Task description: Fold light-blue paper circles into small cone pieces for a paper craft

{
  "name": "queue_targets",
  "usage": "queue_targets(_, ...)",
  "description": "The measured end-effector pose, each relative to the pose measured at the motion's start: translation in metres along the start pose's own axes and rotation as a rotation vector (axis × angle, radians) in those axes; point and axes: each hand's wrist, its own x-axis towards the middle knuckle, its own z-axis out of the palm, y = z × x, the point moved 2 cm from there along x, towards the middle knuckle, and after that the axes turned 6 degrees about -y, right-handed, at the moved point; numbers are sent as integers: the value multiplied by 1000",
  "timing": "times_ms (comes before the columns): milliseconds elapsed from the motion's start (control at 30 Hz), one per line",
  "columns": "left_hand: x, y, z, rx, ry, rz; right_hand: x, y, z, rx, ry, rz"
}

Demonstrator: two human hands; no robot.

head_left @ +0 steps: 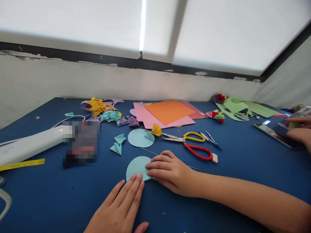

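Lt.-blue paper disc was pressed on tbl. ahead of L hand, fingers nearly tog. on its near edge (running approx. L–R), its R side covered by R hand, fingers slightly apart; pinch couldn't be told.

No readable text; marks on yellow strip illegible

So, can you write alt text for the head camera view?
A person's left fingers and right fingers touch light-blue paper on a blue table. Beyond lie scissors, small folded paper pieces and stacked coloured sheets; another person's hand is at far right.
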Motion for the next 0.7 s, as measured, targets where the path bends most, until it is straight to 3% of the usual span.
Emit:
queue_targets(233,-7,0,4,-32,65,-38,2,0,-2,-15,-22,34)
queue_targets(467,-7,4,8,-32,96,28,2,1,-2,-39,25,25)
queue_targets(600,-7,2,10,-47,116,13,-2,0,0,-119,90,-38)
queue_targets(700,-7,1,10,-47,125,13,-3,-1,2,-145,64,-90)
